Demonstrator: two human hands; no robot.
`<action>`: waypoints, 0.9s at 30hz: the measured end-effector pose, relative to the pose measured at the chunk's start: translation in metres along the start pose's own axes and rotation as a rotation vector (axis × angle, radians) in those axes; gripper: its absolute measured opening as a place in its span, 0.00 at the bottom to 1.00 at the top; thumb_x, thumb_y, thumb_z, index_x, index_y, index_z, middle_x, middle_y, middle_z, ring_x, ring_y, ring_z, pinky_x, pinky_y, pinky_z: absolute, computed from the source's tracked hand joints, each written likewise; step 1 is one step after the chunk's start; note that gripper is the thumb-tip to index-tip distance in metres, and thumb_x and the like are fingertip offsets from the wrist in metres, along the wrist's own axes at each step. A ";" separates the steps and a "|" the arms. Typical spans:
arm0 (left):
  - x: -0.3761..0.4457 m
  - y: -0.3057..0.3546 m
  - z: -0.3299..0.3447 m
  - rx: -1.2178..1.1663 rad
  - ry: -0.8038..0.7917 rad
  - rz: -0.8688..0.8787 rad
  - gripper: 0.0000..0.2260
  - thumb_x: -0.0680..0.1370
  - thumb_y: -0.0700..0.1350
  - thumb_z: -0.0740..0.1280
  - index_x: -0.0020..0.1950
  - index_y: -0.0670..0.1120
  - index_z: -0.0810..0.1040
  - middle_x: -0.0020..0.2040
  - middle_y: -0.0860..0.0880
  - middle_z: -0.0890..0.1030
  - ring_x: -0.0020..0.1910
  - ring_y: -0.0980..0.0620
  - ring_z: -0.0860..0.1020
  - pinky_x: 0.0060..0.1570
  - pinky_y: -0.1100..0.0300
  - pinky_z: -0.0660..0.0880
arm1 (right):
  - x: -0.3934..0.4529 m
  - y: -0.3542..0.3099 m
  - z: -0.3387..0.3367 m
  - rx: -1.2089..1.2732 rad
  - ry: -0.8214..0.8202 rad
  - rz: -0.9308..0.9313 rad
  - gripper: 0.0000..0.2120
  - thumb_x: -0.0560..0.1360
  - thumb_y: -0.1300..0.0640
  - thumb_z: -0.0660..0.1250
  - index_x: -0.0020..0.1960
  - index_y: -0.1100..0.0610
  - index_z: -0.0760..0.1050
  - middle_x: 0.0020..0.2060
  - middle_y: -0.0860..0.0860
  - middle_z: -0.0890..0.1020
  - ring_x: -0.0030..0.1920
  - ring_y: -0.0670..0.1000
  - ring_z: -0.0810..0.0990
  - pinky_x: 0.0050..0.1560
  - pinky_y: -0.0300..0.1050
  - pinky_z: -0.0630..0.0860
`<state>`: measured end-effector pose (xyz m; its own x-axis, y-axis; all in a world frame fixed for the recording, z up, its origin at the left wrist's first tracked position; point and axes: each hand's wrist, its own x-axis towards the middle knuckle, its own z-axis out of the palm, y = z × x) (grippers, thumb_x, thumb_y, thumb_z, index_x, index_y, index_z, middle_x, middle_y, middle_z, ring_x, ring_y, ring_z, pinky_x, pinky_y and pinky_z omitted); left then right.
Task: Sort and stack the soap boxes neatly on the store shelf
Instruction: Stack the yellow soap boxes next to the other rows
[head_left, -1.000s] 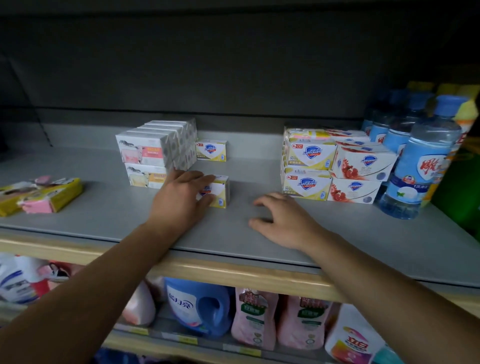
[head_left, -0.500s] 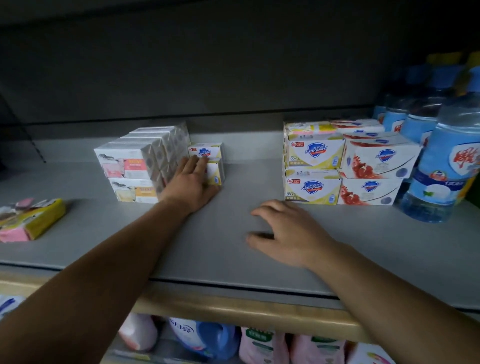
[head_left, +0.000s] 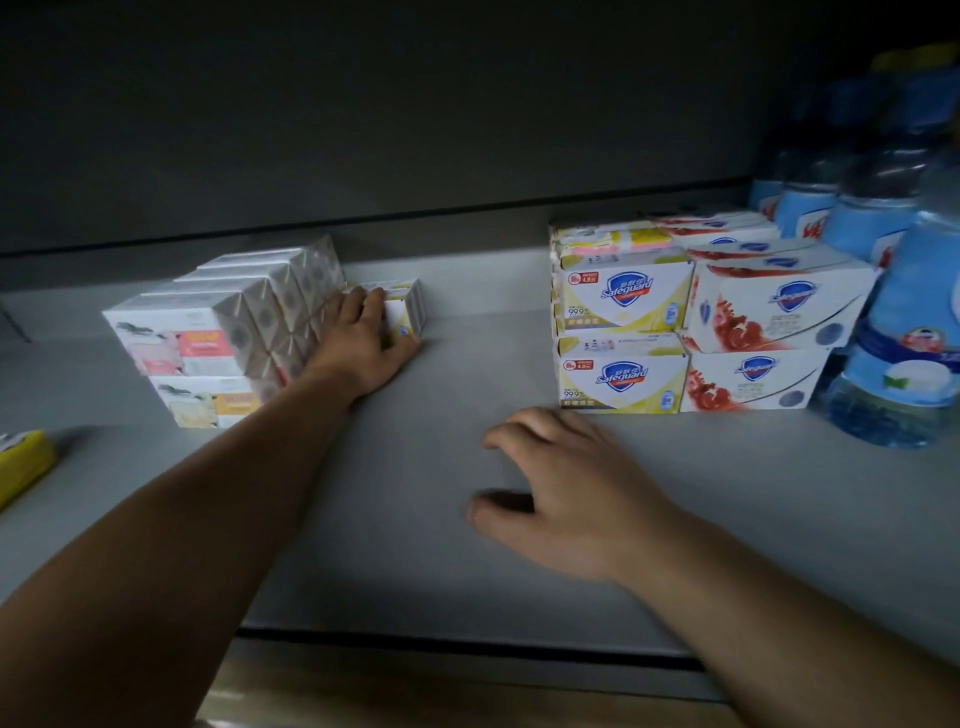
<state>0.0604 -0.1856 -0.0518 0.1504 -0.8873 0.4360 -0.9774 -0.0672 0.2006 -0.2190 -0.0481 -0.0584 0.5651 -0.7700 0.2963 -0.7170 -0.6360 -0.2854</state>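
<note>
Left hand (head_left: 363, 343) has pushed the small yellow soap box (head_left: 402, 312) back beside the white soap stack (head_left: 228, 332), fingers flat on it. Right hand (head_left: 566, 493) loose on shelf (head_left: 441, 545). Risk: overpush skews the stack.

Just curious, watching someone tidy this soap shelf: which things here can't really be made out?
All in the head view:
- Small yellow soap boxes: mostly covered by the left hand; their count is unclear.
- Yellow packet: cut off by the left edge.
- Water bottles: cut by the right edge, tops lost in shadow.
- Price stickers: print too small.
</note>
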 end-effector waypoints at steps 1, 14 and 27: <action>0.001 -0.001 0.001 0.000 -0.001 -0.002 0.36 0.77 0.61 0.64 0.78 0.42 0.58 0.77 0.39 0.59 0.77 0.39 0.52 0.76 0.52 0.47 | 0.000 0.000 0.000 0.000 -0.001 0.001 0.29 0.72 0.34 0.59 0.69 0.44 0.66 0.65 0.41 0.69 0.68 0.48 0.63 0.68 0.44 0.59; -0.071 0.046 -0.052 -0.155 -0.057 0.092 0.27 0.76 0.54 0.69 0.72 0.44 0.71 0.69 0.42 0.74 0.68 0.43 0.72 0.65 0.57 0.66 | 0.000 -0.001 -0.012 0.100 0.030 0.066 0.21 0.73 0.43 0.68 0.63 0.50 0.76 0.61 0.46 0.76 0.64 0.48 0.71 0.64 0.39 0.64; -0.141 0.083 -0.056 -0.289 -0.141 0.271 0.22 0.77 0.57 0.66 0.67 0.47 0.76 0.61 0.47 0.80 0.60 0.47 0.77 0.60 0.59 0.71 | 0.002 0.029 -0.031 -0.328 0.360 0.382 0.25 0.75 0.50 0.66 0.71 0.50 0.69 0.68 0.46 0.71 0.70 0.55 0.61 0.70 0.50 0.54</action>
<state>-0.0340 -0.0403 -0.0475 -0.1478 -0.9103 0.3866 -0.8939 0.2902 0.3416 -0.2517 -0.0663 -0.0380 0.1109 -0.8383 0.5339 -0.9619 -0.2255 -0.1544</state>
